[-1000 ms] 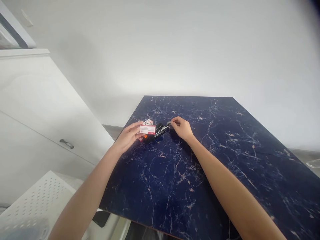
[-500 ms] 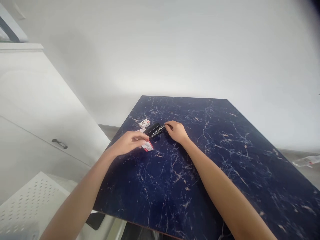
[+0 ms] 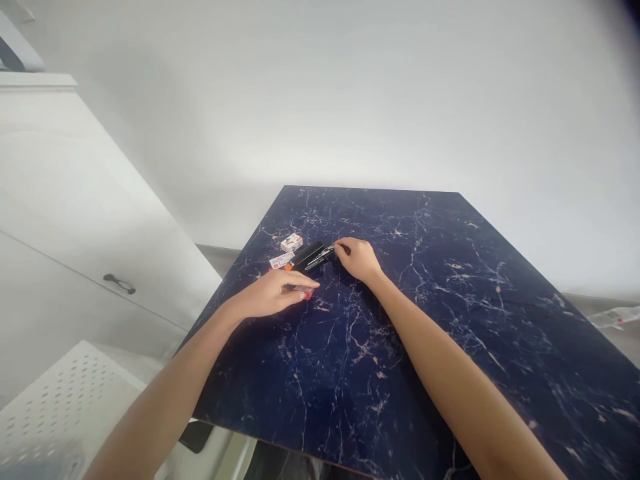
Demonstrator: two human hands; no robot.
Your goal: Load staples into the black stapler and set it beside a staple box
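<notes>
My left hand (image 3: 273, 293) is low over the table, its thumb and fingers closed around a small red-and-white box (image 3: 309, 293), mostly covered by the fingers. Farther right, my right hand (image 3: 363, 259) pinches the far end of what looks like an opened black stapler (image 3: 307, 255) with a silver metal strip along it. The stapler lies slantwise between the hands. A white printed box (image 3: 291, 242) sits just behind it, and a flat white-and-red packet (image 3: 281, 260) lies to its left. Near my left fingers a small orange piece (image 3: 289, 267) shows.
The dark blue marbled table (image 3: 350, 367) stands close to a pale wall (image 3: 350, 87). To the left is a white cabinet (image 3: 75, 200) with a dark handle (image 3: 119, 284). A white perforated surface (image 3: 65, 393) is at lower left. A clear plastic item (image 3: 617, 318) lies beyond the right edge.
My left hand has shifted slightly right with the red-and-white box, which is now turned and more covered. The packet behind it shows more. My right hand stays at the stapler's end.
</notes>
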